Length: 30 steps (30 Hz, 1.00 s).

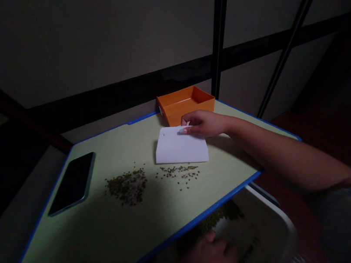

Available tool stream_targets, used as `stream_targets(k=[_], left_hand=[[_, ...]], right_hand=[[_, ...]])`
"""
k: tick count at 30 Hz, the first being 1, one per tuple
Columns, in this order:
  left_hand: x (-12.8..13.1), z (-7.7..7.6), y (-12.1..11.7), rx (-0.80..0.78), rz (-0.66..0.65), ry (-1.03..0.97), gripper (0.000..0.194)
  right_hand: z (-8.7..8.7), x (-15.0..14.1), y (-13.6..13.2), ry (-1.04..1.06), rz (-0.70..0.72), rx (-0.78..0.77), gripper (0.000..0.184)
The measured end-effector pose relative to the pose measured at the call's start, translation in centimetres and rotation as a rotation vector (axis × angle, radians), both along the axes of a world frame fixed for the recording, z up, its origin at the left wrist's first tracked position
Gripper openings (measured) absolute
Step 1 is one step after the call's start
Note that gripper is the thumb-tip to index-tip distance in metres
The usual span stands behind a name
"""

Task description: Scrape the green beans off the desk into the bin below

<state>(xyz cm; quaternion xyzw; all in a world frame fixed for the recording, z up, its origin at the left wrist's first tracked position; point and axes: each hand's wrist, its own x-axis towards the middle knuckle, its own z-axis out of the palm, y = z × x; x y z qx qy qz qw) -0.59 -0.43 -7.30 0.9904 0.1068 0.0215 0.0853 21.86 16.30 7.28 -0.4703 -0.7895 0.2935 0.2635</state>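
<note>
Well, the pale green, blue-edged bench spans most of the view, its near edge slanting up to the right. Below that edge sits a rounded, white-rimmed container with green grains in it. The right arm reaches in from the right, and the right hand, palm down, pinches a thin white rectangular card between thumb and fingers. The left hand is low, beyond the near edge, by the container; it is too dark to tell whether its fingers are closed. An orange, open-topped rectangular box stands at the far edge, just behind the right hand; a black flat phone lies near the left edge. The card tilts over the small scatter of green and whitish grains just nearer, and the larger pile lies left of that, with green surface between it and the phone.
</note>
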Motion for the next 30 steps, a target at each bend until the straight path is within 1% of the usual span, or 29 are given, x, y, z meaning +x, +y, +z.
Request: stream_targets(k=[5,9,12,17,22,24,30], left_hand=[[0.2,-0.5,0.2,-0.009,-0.009,-0.013,0.021],[0.3,-0.7,0.1,-0.015,-0.013,-0.015,0.025],[0.2,-0.4,0.1,-0.016,-0.003,-0.014,0.023],[0.1,0.5,0.1,-0.029,0.024,0.001,0.02],[0.1,0.7,-0.1,-0.045,0.043,0.023,0.024],[0.1,0.8,-0.1,-0.052,0.048,0.024,0.027],[0.2,1.4,-0.2,-0.058,0.058,-0.004,0.026]], right_hand=[[0.1,0.1,0.3,-0.028,-0.051,0.034,0.021],[-0.1,0.0,0.3,-0.071,-0.04,0.024,0.019],[-0.1,0.0,0.3,-0.097,-0.046,0.023,0.019],[0.0,0.1,0.4,-0.125,-0.105,0.053,0.02],[0.5,1.0,0.6,-0.043,-0.076,0.046,0.02],[0.8,1.6,0.6,-0.001,-0.068,0.017,0.019],[1.5,3.1,0.9,0.155,-0.079,-0.086,0.022]])
